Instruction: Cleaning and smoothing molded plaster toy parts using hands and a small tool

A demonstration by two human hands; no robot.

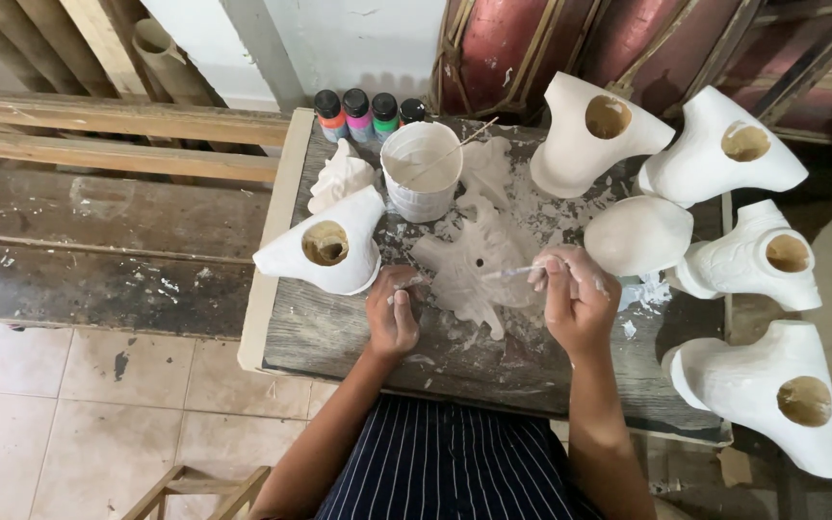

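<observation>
A flat white carved piece [472, 262] lies on the worn wooden table [339, 332]. My right hand [575, 299] grips a thin brush [510, 273] whose tip touches the piece's right side. At the piece's left edge my left hand [393, 313] rests closed, its fingers smeared white, pressing on the piece. A white bucket [422, 169] of white paint stands just behind, with a stick leaning in it.
Several white hollow carved figures ring the table: one at the left [327, 248], others at the right [599, 130] [724, 149] [767, 262] [772, 385]. Small paint bottles [368, 114] line the back edge. A wooden bench [98, 144] is at the left.
</observation>
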